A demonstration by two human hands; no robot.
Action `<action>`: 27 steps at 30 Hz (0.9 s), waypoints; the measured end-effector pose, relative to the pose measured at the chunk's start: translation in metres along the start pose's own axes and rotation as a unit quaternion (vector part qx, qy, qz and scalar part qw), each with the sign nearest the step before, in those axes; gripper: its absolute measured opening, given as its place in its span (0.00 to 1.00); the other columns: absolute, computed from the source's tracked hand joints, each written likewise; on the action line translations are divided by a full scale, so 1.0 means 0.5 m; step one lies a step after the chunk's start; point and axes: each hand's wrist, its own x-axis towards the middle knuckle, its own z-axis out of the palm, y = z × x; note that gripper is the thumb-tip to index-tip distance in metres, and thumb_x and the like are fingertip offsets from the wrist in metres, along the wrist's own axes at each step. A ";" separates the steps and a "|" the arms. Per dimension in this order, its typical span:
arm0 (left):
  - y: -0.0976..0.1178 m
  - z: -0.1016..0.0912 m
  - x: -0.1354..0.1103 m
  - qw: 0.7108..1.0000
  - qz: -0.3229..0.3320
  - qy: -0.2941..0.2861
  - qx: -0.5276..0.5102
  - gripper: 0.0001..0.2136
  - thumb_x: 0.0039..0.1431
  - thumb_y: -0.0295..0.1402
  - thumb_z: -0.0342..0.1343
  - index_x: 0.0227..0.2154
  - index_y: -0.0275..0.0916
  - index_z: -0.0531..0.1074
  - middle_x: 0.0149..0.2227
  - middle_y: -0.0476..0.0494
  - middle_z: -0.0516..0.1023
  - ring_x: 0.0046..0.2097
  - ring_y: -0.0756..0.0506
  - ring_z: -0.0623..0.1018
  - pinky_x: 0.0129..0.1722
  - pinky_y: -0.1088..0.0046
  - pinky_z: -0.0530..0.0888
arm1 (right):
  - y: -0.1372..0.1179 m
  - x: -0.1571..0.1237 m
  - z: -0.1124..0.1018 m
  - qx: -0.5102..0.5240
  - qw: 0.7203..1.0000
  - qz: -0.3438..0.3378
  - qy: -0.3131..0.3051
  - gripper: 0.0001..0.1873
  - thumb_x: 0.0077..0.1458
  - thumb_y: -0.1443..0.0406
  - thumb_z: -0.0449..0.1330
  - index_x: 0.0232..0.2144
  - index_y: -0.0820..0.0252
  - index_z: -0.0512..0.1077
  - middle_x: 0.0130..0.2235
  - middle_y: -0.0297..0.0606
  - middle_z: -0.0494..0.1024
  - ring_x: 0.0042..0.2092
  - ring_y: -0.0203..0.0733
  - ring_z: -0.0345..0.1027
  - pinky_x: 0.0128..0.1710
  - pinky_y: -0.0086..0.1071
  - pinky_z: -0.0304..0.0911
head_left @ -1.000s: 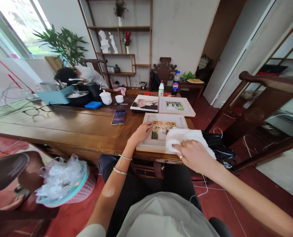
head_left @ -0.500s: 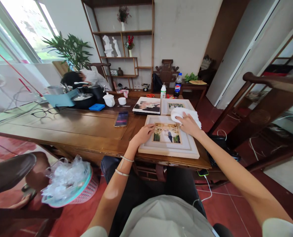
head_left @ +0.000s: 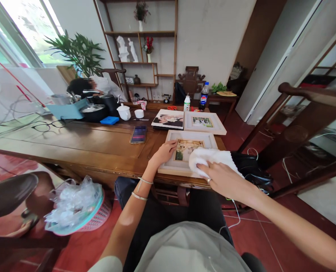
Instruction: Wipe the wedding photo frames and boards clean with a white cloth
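Note:
A pale wooden picture frame (head_left: 168, 167) lies flat at the table's front edge, with a wedding photo (head_left: 182, 148) in its middle. My left hand (head_left: 164, 153) rests on the frame's left side, fingers stretched over its surface towards the photo. My right hand (head_left: 223, 177) is closed on a white cloth (head_left: 213, 156), pressed on the frame's front right part. The cloth hides that corner and some of the photo. Behind lie a second framed photo (head_left: 203, 121) and a photo board or album (head_left: 168, 118).
A phone (head_left: 139, 135), a blue box (head_left: 110, 120), a white teapot (head_left: 124, 112) and glasses (head_left: 47, 126) are on the table (head_left: 114, 147). A cola bottle (head_left: 204, 96) stands at the back. A basket of plastic bags (head_left: 100, 215) is on the floor; another person's leg shows at left.
My right hand has drawn the cloth from the frame's far right corner towards me, to its near right part. The far corner and second framed photo are uncovered. My left hand stays put.

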 end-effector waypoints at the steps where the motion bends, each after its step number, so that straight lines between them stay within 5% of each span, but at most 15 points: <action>1: 0.000 0.000 0.000 1.000 -0.003 -0.001 -0.002 0.17 0.61 0.27 0.44 0.51 0.36 0.69 0.56 0.40 0.68 0.58 0.44 0.67 0.57 0.66 0.64 | 0.003 -0.002 -0.004 0.020 1.000 0.001 -0.004 0.23 0.50 0.72 0.50 0.50 0.59 0.65 0.38 0.46 0.73 0.37 0.48 0.68 0.35 0.34 0.58; 5: 0.000 0.000 0.000 1.000 -0.013 -0.004 -0.012 0.17 0.61 0.27 0.44 0.51 0.38 0.69 0.56 0.42 0.68 0.58 0.44 0.67 0.57 0.65 0.65 | 0.075 0.033 -0.001 0.072 0.997 0.011 0.020 0.33 0.48 0.73 0.52 0.58 0.58 0.56 0.46 0.47 0.73 0.43 0.49 0.68 0.39 0.34 0.61; 9: 0.001 0.000 0.000 1.000 -0.009 -0.001 -0.013 0.17 0.60 0.26 0.45 0.51 0.38 0.69 0.56 0.42 0.68 0.58 0.44 0.67 0.57 0.65 0.64 | 0.159 0.121 0.004 0.025 0.985 0.092 0.142 0.41 0.41 0.80 0.49 0.60 0.63 0.52 0.52 0.54 0.68 0.48 0.53 0.66 0.43 0.40 0.62; 13: -0.002 0.002 0.001 1.000 -0.012 0.000 -0.010 0.17 0.60 0.26 0.45 0.50 0.39 0.69 0.57 0.42 0.68 0.58 0.44 0.67 0.57 0.64 0.64 | 0.178 0.236 0.012 -0.070 0.969 0.011 0.236 0.38 0.38 0.83 0.48 0.55 0.68 0.59 0.61 0.57 0.55 0.63 0.57 0.44 0.57 0.51 0.46; 15: -0.004 0.002 0.001 1.000 -0.005 0.002 -0.010 0.17 0.60 0.26 0.45 0.50 0.38 0.69 0.57 0.41 0.68 0.58 0.44 0.67 0.57 0.64 0.64 | 0.164 0.290 0.022 -0.081 0.969 -0.079 0.221 0.36 0.40 0.83 0.49 0.54 0.66 0.62 0.62 0.53 0.54 0.65 0.53 0.37 0.60 0.50 0.38; 18: -0.005 0.002 0.002 1.000 0.003 0.004 -0.011 0.16 0.61 0.27 0.45 0.48 0.36 0.71 0.53 0.38 0.71 0.55 0.43 0.69 0.56 0.64 0.66 | 0.131 0.347 0.042 -0.056 0.975 -0.160 0.142 0.32 0.45 0.81 0.51 0.54 0.62 0.62 0.61 0.51 0.58 0.63 0.48 0.45 0.58 0.44 0.44; 22: -0.004 0.002 0.002 1.000 0.000 0.005 -0.010 0.15 0.61 0.27 0.45 0.45 0.37 0.73 0.50 0.40 0.73 0.53 0.42 0.71 0.54 0.64 0.67 | 0.109 0.359 0.064 -0.028 0.984 -0.150 0.095 0.29 0.49 0.78 0.50 0.54 0.59 0.63 0.55 0.49 0.66 0.50 0.46 0.65 0.47 0.35 0.56; 27: -0.006 0.004 0.002 1.000 -0.008 -0.004 -0.014 0.16 0.61 0.27 0.45 0.49 0.39 0.70 0.55 0.41 0.69 0.57 0.44 0.68 0.56 0.65 0.65 | 0.148 0.295 0.058 -0.055 0.991 -0.089 0.089 0.30 0.47 0.78 0.51 0.52 0.57 0.66 0.47 0.45 0.72 0.44 0.46 0.67 0.38 0.32 0.57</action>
